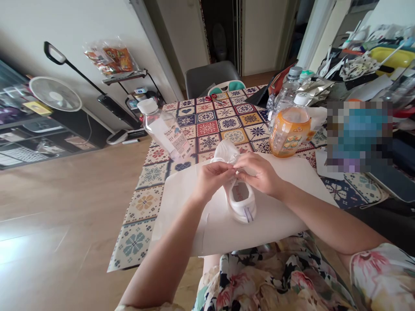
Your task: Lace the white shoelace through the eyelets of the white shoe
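A white shoe (241, 201) lies on a white sheet of paper (275, 216) spread over the patterned table, its heel toward me. My left hand (212, 177) and my right hand (259, 172) meet over the shoe's front, both pinching its white laces or tongue fabric (227, 151). Fingertips of the two hands touch each other. The toe of the shoe is hidden behind my hands.
A clear bottle with a white cap (165, 129) stands left of the shoe, an orange drink bottle (290, 127) and a clear water bottle (287, 93) to the right. Cluttered items fill the table's right side. A grey chair (210, 77) sits across; wooden floor lies left.
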Demonstrator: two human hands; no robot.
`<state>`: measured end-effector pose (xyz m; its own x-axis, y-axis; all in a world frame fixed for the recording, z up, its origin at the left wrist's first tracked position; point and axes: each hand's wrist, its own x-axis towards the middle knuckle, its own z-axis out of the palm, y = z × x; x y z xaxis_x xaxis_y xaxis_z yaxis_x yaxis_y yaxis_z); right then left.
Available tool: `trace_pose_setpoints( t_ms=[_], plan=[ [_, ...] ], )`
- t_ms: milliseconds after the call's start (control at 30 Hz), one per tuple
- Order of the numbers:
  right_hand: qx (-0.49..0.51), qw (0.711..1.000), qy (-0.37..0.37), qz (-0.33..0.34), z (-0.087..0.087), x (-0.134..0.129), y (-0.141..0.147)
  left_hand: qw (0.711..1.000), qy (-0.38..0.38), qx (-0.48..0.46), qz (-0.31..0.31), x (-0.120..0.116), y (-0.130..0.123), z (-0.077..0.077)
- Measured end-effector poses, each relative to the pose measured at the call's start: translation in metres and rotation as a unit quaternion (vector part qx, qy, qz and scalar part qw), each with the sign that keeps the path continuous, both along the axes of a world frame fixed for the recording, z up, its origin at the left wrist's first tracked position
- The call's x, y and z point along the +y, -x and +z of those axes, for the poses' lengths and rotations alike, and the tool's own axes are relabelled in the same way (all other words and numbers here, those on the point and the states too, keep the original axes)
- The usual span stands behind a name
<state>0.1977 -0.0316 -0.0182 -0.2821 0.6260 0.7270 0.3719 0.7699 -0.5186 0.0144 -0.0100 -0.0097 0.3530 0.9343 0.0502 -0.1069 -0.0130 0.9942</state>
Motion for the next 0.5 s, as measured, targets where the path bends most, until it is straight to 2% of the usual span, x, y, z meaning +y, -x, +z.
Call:
trace_pose_setpoints(
  t_ms=[67, 133, 333, 500],
  plan=[
    [-0.014, 0.998, -0.066, -0.002, 0.001, 0.0, 0.0, 1.0, 0.01, -0.005, 0.001, 0.003, 0.001, -0.001],
    [-0.014, 0.996, -0.083, 0.015, 0.005, -0.001, -0.003, 0.999, 0.02, -0.026, 0.004, 0.007, 0.002, -0.005],
    [0.01, 0.984, 0.021, 0.179, 0.014, 0.0, -0.012, 0.997, 0.004, -0.069, 0.039, 0.016, 0.003, -0.012],
    [0.023, 0.97, 0.076, 0.231, 0.014, 0.0, -0.012, 0.997, -0.023, -0.058, 0.051, 0.016, 0.001, -0.012]
  ],
)
